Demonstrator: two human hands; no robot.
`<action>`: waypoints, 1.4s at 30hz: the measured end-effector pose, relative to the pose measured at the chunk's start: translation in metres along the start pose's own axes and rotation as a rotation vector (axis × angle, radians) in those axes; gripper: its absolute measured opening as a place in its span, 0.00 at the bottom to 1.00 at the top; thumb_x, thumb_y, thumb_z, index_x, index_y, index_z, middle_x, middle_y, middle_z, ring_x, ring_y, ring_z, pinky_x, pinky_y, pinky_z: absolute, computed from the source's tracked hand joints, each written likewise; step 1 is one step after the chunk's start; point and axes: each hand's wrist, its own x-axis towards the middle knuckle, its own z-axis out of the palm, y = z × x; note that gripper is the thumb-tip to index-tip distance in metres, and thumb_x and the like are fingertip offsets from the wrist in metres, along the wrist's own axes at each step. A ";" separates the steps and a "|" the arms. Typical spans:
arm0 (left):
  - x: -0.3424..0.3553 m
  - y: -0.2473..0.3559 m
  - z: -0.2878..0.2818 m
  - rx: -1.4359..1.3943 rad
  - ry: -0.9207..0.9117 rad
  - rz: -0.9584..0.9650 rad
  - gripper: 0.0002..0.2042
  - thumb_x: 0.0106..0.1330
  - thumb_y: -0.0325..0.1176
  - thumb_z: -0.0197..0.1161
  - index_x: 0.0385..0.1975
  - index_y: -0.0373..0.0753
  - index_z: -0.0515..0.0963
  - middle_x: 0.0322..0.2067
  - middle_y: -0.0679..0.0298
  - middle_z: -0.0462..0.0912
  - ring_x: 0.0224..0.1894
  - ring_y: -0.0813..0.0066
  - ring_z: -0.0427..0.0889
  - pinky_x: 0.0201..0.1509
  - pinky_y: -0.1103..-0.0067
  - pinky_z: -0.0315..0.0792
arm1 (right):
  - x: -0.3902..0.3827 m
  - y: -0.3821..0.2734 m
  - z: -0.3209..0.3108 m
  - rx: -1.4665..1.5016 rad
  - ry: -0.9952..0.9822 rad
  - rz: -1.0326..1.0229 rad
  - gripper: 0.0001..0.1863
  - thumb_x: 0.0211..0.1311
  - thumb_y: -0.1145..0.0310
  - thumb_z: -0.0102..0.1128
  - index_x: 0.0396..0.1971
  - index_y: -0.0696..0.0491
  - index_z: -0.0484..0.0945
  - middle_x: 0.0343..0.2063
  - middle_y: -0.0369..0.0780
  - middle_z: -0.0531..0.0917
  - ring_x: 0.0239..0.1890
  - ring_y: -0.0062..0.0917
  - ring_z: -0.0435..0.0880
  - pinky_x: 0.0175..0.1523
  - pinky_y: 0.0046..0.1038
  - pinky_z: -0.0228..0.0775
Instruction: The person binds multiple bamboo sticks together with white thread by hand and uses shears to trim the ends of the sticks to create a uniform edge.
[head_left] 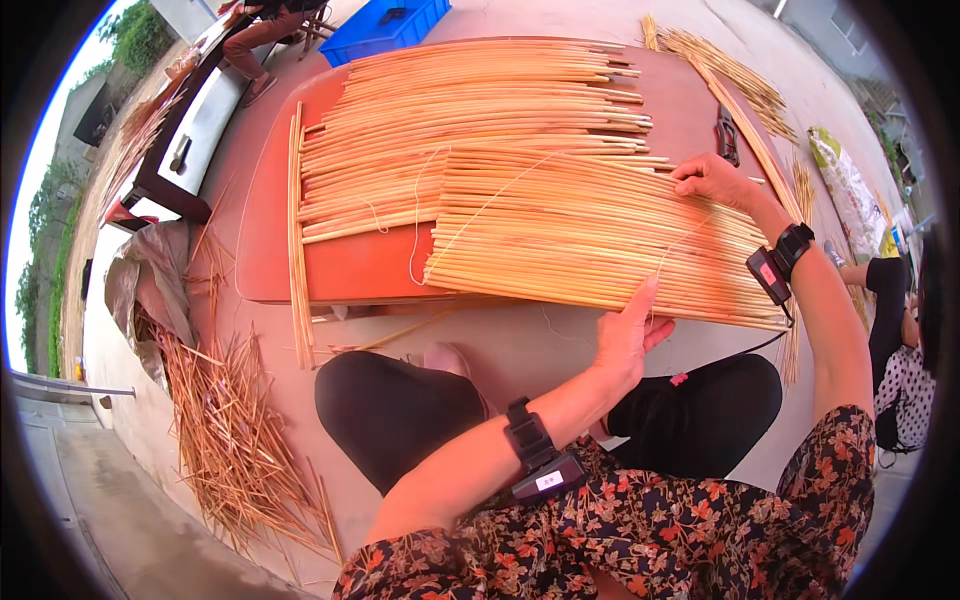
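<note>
- Here, a mat of pale sticks (590, 230) lies slantwise on the red table (370, 272), partly over a wider layer of sticks (470, 105).
- The left hand (622, 348) is at the mat's near edge, its thumb on top and its fingers lower down; how firmly this grip presses cannot be told.
- The right hand (715, 184) is at the mat's far right corner, thumb and forefinger curled close by the stick ends; whether this grip pinches anything is unclear.
- A pale thread (414, 232) loops beside the mat's left end, and more thread crosses its top.
- A narrow bundle (298, 230) runs along the table's left side.
- A black tool (727, 136) lies toward the table's right side, beyond the right hand.
- Loose sticks (235, 440) are heaped on the floor at left.
- A blue bin (350, 42) stands behind the table.
</note>
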 end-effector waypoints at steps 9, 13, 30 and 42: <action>-0.021 0.066 -0.048 0.072 0.117 0.151 0.31 0.65 0.58 0.57 0.48 0.31 0.74 0.38 0.51 0.84 0.38 0.65 0.85 0.47 0.69 0.79 | -0.026 -0.012 0.004 -0.003 0.079 0.110 0.12 0.54 0.72 0.66 0.37 0.62 0.83 0.30 0.34 0.82 0.33 0.16 0.76 0.42 0.20 0.69; -0.032 0.080 -0.058 0.102 0.255 0.260 0.28 0.67 0.54 0.58 0.46 0.29 0.75 0.36 0.52 0.84 0.35 0.66 0.86 0.43 0.71 0.80 | -0.029 -0.015 0.004 -0.059 0.034 0.108 0.13 0.53 0.72 0.66 0.38 0.62 0.82 0.32 0.36 0.81 0.36 0.18 0.77 0.43 0.21 0.68; -0.047 0.071 -0.067 0.097 0.195 0.557 0.17 0.70 0.39 0.57 0.32 0.27 0.79 0.32 0.59 0.83 0.31 0.74 0.84 0.37 0.77 0.81 | -0.002 -0.054 -0.006 0.017 0.079 0.007 0.12 0.54 0.71 0.66 0.37 0.62 0.82 0.33 0.37 0.82 0.37 0.20 0.77 0.44 0.23 0.68; -0.088 0.139 0.008 1.494 -0.113 0.269 0.21 0.69 0.43 0.59 0.22 0.30 0.80 0.16 0.59 0.81 0.22 0.73 0.83 0.26 0.79 0.76 | 0.044 -0.009 0.023 0.089 0.040 -0.082 0.15 0.52 0.67 0.70 0.38 0.58 0.84 0.31 0.38 0.85 0.34 0.19 0.79 0.40 0.23 0.70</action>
